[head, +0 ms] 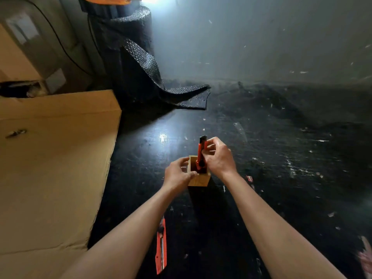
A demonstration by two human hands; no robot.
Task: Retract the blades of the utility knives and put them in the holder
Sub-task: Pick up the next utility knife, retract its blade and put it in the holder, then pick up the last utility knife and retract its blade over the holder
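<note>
A small square wooden holder stands on the dark floor in the middle of the view. My left hand grips its left wall and front rim. An orange and black utility knife stands upright with its lower end inside the holder, and my right hand is closed around it from the right. A second orange utility knife lies flat on the floor near my left forearm, its metal blade strip showing along its length.
Flattened cardboard covers the floor on the left. A roll of black bubble wrap stands at the back, with a sheet trailing onto the floor. Scraps of paper and tape litter the dark floor on the right.
</note>
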